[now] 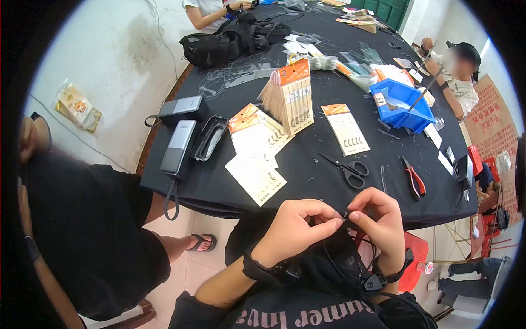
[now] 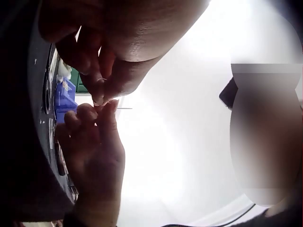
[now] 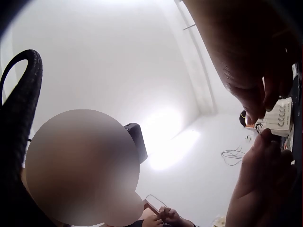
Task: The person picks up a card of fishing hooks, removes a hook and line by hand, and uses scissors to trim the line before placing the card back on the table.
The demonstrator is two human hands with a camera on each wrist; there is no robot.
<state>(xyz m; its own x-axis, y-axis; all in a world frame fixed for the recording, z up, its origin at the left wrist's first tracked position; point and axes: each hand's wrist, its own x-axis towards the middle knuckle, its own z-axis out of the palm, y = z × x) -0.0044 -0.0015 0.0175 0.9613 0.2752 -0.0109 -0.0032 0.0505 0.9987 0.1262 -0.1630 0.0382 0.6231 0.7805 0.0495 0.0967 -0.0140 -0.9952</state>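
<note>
In the head view my left hand and right hand meet close in front of the table's near edge. Between their fingertips is a small dark fish hook, partly covered by the fingers. The thumb and forefinger of each hand pinch at it from opposite sides. The left wrist view has the left hand large above and the right hand below, fingertips together. Beyond the hands, black scissors and red-handled pliers lie on the black table.
Hook cards lie at the table's near left, beside a standing stack of cards. A single card lies right of it. A blue bin, power banks and a pouch are farther out. Other people are around the table.
</note>
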